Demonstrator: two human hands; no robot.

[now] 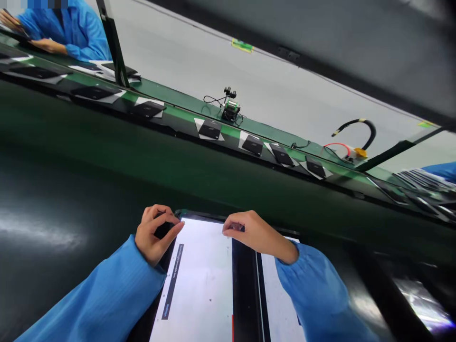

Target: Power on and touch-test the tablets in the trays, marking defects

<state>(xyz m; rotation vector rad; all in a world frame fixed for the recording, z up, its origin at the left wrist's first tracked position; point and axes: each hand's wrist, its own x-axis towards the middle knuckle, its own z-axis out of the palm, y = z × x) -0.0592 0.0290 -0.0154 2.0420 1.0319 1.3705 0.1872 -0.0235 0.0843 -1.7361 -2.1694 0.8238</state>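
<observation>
I see the flat white-faced rectangular panel with a black frame [199, 280] lying on the dark worktop [53, 199], long axis running away from me. My left hand [155, 232] pinches its far left corner; my right hand [251, 232] pinches the far edge. On the green conveyor belt [178, 102], I count 4 small black slabs on white sheets [210, 129] in a row.

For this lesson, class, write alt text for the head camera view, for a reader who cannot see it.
Two hands in blue sleeves work at the far edge of a white-covered flat panel: the left hand pinches its corner, the right hand its top edge. Behind, a green conveyor carries dark flat devices on white sheets, with another blue-sleeved person beyond.
</observation>
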